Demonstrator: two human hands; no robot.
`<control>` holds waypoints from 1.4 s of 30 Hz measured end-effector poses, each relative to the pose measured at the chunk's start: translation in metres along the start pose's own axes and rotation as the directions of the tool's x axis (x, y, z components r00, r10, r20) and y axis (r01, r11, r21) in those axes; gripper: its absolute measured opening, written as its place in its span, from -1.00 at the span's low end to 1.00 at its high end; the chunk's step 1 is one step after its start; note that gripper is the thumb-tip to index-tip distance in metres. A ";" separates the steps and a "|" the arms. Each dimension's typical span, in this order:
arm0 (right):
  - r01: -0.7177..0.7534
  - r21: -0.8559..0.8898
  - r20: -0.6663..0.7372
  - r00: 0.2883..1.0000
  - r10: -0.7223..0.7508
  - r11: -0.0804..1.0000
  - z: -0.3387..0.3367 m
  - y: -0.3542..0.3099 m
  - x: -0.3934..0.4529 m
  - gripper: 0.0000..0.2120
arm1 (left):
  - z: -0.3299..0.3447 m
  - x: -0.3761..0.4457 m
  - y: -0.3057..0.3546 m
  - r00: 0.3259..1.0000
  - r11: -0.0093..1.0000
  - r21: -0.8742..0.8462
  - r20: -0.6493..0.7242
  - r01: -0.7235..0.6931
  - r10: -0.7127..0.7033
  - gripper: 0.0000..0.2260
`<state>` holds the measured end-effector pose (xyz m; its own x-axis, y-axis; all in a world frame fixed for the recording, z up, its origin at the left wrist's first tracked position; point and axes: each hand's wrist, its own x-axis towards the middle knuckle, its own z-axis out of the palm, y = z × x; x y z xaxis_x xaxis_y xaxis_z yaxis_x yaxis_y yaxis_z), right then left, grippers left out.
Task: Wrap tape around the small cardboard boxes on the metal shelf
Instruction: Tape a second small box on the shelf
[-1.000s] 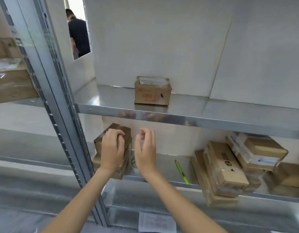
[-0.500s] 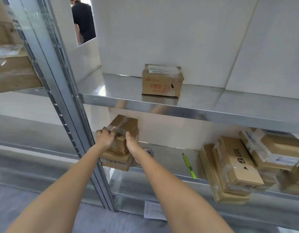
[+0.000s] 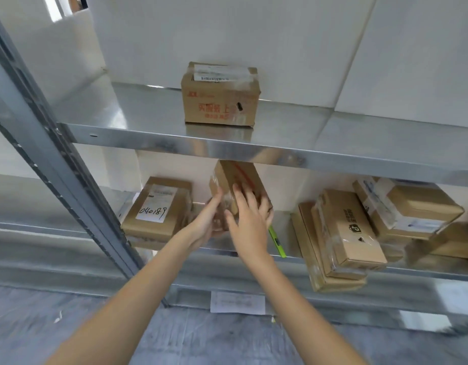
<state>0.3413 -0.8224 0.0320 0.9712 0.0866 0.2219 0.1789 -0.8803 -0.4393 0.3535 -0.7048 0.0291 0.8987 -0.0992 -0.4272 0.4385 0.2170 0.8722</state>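
Note:
A small cardboard box (image 3: 235, 177) with a red stripe is held tilted above the lower metal shelf (image 3: 285, 227), just under the upper shelf's front edge. My left hand (image 3: 205, 222) grips its lower left end, where clear tape shines. My right hand (image 3: 250, 219) lies over its near face, with the fingers wrapped round the right side. A flat box (image 3: 159, 206) marked 040189 lies on the lower shelf to the left. Another taped box (image 3: 219, 94) stands on the upper shelf (image 3: 138, 111). No tape roll is visible.
A green utility knife (image 3: 276, 241) lies on the lower shelf, right of my hands. Several taped boxes (image 3: 343, 233) are stacked and leaning at the right. The slotted shelf upright (image 3: 56, 154) runs diagonally at the left. A paper sheet (image 3: 236, 301) lies below.
Both hands took the top box off the flat box at the left, lifted it and carried it right, tilted. The labelled flat box is now uncovered.

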 end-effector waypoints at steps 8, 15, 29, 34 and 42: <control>-0.029 -0.190 0.231 0.970 0.074 0.981 0.039 0.084 -0.031 -0.38 | 0.021 0.048 -0.087 0.908 0.916 0.001 0.130 0.402 -0.399 -0.19; -0.023 -0.300 0.284 0.952 0.113 0.954 0.067 0.092 -0.029 -0.21 | 0.027 0.075 -0.093 0.931 0.930 0.054 -0.061 0.363 -0.359 -0.47; 0.089 -0.215 0.361 0.933 -0.005 0.973 0.077 0.091 -0.006 -0.17 | -0.025 0.087 -0.112 0.930 0.019 0.948 -0.315 0.317 0.190 -0.57; 0.083 -0.160 0.369 0.929 -0.018 0.984 0.067 0.093 -0.007 -0.11 | -0.023 0.081 -0.107 0.915 -0.054 0.937 -0.323 0.345 0.241 -0.66; -0.225 0.508 0.237 0.965 0.116 0.832 0.018 0.092 -0.002 -0.27 | -0.008 0.037 -0.057 0.896 0.695 0.715 -0.259 -0.072 0.360 -0.85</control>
<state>0.3586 -0.8954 -0.0251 0.9949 0.0916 -0.0430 0.0103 -0.5148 -0.8573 0.3618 -0.7129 -0.0382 0.9616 0.2410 -0.1310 0.2445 -0.5368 0.8075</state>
